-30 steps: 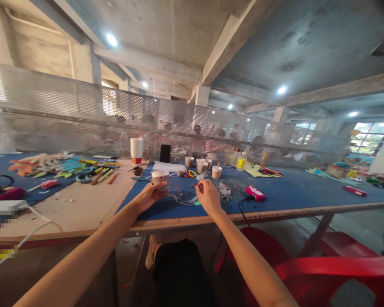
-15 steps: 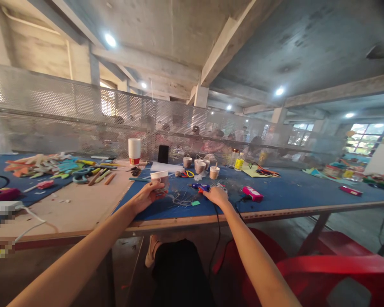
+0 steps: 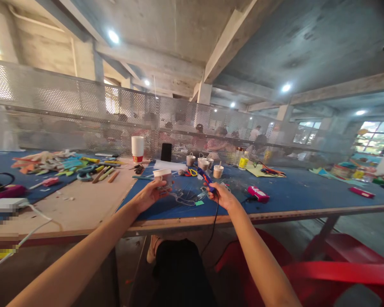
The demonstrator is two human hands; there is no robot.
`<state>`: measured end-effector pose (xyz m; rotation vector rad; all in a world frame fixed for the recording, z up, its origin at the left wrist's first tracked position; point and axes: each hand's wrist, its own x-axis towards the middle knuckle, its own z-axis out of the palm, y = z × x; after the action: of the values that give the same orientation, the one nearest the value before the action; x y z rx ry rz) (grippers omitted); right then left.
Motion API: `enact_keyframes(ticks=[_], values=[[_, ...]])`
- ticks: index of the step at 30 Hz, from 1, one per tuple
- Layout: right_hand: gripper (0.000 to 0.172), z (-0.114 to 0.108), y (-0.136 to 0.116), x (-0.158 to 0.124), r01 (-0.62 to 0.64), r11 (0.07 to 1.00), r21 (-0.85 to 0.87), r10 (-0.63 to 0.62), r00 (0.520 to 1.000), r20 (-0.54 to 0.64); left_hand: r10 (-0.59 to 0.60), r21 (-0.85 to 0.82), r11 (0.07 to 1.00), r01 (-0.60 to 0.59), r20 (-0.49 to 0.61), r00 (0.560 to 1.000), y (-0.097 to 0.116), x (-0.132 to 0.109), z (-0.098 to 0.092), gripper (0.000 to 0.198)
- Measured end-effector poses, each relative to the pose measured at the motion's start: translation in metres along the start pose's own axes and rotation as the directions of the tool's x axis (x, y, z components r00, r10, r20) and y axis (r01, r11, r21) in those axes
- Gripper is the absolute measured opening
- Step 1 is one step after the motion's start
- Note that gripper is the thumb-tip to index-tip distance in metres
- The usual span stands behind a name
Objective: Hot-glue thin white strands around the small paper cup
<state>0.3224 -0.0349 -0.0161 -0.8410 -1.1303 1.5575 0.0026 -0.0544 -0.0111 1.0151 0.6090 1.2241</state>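
Note:
My left hand (image 3: 151,194) is wrapped around a small paper cup (image 3: 163,174) with a white rim and a brownish side, held over the blue table mat. In my right hand (image 3: 220,194) is a blue hot glue gun (image 3: 206,177), raised a little off the mat and tilted with its front end up and away. A black cord hangs from it past the table's front edge. Between my hands lie clear glue strands and a cord loop (image 3: 185,201), beside a small green scrap (image 3: 199,203). Several small cups with handles (image 3: 191,159) stand farther back.
Behind the cups are a black phone (image 3: 166,152) and a tall white paper cup (image 3: 137,147). Coloured strips (image 3: 48,164) are heaped at left. A pink box (image 3: 258,193) and a yellow-labelled bottle (image 3: 243,161) stand at right. A perforated metal screen (image 3: 83,115) borders the back.
My right hand has lifted the glue gun off the mat and turned its front end upward and away. My left hand keeps its hold on the paper cup.

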Motion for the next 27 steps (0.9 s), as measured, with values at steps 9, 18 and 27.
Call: enact_keyframes(ticks=[9,18,27], values=[[0.015,0.046,-0.011,0.026,0.012,0.979,0.204,-0.056,0.975,0.214,-0.058,0.000,0.998,0.058,0.010,0.998,0.005,0.004,-0.001,0.035],[0.034,0.087,-0.038,0.050,0.396,0.918,-0.036,-0.389,0.913,0.126,-0.060,0.054,0.997,0.060,0.004,0.998,0.029,0.054,0.007,0.027],[0.024,0.074,-0.032,0.078,0.499,0.797,-0.341,-0.492,0.863,0.114,-0.027,0.101,0.995,0.028,-0.015,1.000,0.002,0.105,0.000,0.024]])
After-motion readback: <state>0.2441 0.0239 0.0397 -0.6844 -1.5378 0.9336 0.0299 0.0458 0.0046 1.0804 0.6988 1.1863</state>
